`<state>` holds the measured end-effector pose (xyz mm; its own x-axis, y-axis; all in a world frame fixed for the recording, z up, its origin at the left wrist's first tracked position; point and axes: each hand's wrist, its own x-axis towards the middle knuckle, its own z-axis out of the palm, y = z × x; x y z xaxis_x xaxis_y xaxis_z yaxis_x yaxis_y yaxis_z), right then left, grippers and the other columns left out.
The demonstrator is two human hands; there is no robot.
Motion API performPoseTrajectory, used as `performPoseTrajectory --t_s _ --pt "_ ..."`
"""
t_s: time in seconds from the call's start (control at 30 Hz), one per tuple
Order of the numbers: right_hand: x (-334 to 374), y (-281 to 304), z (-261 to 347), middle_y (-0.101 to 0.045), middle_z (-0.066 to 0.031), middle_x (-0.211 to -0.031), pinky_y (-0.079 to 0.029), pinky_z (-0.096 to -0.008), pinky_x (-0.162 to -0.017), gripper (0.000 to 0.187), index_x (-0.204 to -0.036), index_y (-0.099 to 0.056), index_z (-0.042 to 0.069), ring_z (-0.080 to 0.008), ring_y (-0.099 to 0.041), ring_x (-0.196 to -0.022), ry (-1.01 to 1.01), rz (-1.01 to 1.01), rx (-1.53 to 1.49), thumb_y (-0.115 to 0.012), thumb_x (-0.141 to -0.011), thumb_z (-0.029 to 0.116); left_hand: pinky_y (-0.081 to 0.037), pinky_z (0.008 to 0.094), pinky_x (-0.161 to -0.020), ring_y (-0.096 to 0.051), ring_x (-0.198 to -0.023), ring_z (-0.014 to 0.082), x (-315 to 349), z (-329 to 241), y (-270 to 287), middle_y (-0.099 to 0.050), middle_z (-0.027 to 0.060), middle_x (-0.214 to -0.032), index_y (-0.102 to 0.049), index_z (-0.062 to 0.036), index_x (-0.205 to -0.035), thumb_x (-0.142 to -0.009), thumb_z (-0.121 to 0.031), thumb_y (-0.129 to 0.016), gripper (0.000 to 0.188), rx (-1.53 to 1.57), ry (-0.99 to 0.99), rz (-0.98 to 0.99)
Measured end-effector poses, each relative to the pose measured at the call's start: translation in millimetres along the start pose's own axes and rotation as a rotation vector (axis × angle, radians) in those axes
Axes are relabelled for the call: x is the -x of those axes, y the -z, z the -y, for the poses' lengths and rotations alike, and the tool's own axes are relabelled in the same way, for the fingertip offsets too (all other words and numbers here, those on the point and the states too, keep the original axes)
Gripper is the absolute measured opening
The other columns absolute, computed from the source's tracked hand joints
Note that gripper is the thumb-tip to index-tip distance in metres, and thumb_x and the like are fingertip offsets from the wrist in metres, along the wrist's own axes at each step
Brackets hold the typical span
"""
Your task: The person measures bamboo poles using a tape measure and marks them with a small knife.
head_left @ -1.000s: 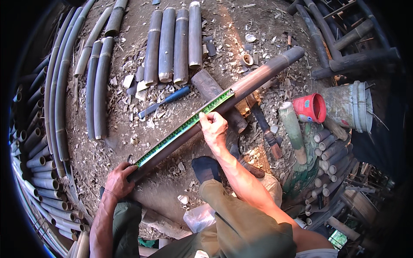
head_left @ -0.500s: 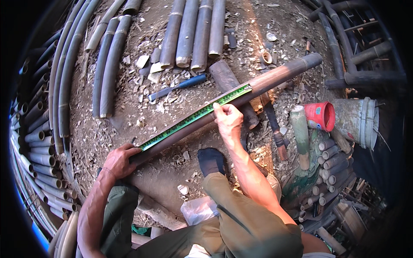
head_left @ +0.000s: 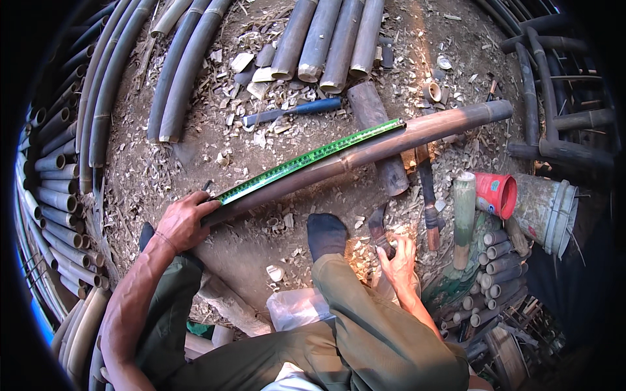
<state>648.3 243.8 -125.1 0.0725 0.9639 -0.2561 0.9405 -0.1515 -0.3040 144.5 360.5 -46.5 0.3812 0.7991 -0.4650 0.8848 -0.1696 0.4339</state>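
Observation:
A brown bamboo pole [head_left: 287, 184] lies slantwise before me, its far part resting across a short dark log [head_left: 391, 176]. Along its upper side runs a green ruler [head_left: 313, 156] with dark markings. My left hand [head_left: 184, 223] is closed over the near left end of the pole, pressing the ruler's end against it. Down by my foot, my right hand [head_left: 399, 266] has its thumb and fingers around the lower end of a dark curved tool [head_left: 377, 228]. Its grip is partly hidden, and the tool's exact kind is unclear.
A large knife [head_left: 428, 202] and a blue-handled chisel [head_left: 293, 112] lie among wood chips. At right stand a red bucket [head_left: 495, 194], a grey bucket [head_left: 544, 212] and stacked bamboo pieces [head_left: 499, 267]. Long poles [head_left: 114, 91] lie at left; a plastic bag [head_left: 297, 309] sits between my legs.
My right hand has left the ruler and dropped down toward my foot, to the dark curved tool. My left hand stays on the pole's end. The view has shifted slightly.

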Motion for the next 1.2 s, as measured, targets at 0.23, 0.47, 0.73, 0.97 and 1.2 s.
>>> performPoseTrajectory --t_s 0.23,0.47,0.73,0.97,1.2 --pt "10.0 -11.8 -1.1 -0.052 -0.0185 -0.12 -0.043 -0.0467 -0.096 0.061 -0.127 -0.054 0.004 -0.038 -0.051 -0.111 -0.007 0.066 0.024 -0.079 -0.073 0.02 -0.053 0.0422 -0.092 -0.063 -0.106 0.0361 20.6 12.3 2.4 -0.061 0.0143 -0.123 -0.067 -0.0107 -0.118 -0.067 -0.004 -0.068 0.051 0.097 0.045 -0.076" --pt "2.0 -6.1 -6.4 -0.062 -0.0208 -0.106 -0.048 -0.045 -0.088 0.053 -0.127 -0.052 -0.002 -0.0376 -0.059 -0.1 0.036 0.11 -0.092 -0.067 -0.079 0.016 -0.052 0.0418 -0.093 -0.064 -0.107 0.0358 66.8 47.4 14.2 -0.064 0.0152 -0.119 -0.07 -0.0065 -0.11 -0.065 0.0 -0.065 0.046 0.125 0.119 -0.042" --pt "-5.4 26.0 37.4 -0.062 -0.0096 -0.093 -0.05 -0.0311 -0.073 0.044 -0.127 -0.053 -0.002 -0.0165 -0.06 -0.08 -0.165 0.043 -0.588 -0.064 -0.092 0.023 -0.053 0.0414 -0.093 -0.064 -0.107 0.0374 85.5 67.9 -1.9 -0.063 0.0175 -0.122 -0.07 -0.0063 -0.112 -0.063 0.0 -0.066 0.049 0.076 0.09 -0.027" --pt "-4.8 10.4 42.1 -0.054 -0.0003 -0.083 -0.045 -0.0241 -0.065 0.039 -0.127 -0.054 0.0 -0.0081 -0.051 -0.071 -0.226 0.002 -0.775 -0.064 -0.094 0.017 -0.052 0.0414 -0.094 -0.063 -0.11 0.0371 67.3 55.5 -7.1 -0.062 0.0167 -0.124 -0.069 -0.0065 -0.113 -0.062 -0.001 -0.066 0.051 0.103 0.08 -0.038" --pt "-7.8 10.7 52.9 -0.052 0.0037 -0.079 -0.042 -0.0221 -0.058 0.034 -0.127 -0.054 0.0 -0.0051 -0.048 -0.066 -0.293 -0.009 -0.903 -0.06 -0.095 0.011 -0.053 0.0424 -0.091 -0.063 -0.107 0.0367 28.5 22.9 4.1 -0.062 0.0147 -0.124 -0.068 -0.0095 -0.114 -0.063 -0.003 -0.067 0.051 0.074 0.06 -0.028"
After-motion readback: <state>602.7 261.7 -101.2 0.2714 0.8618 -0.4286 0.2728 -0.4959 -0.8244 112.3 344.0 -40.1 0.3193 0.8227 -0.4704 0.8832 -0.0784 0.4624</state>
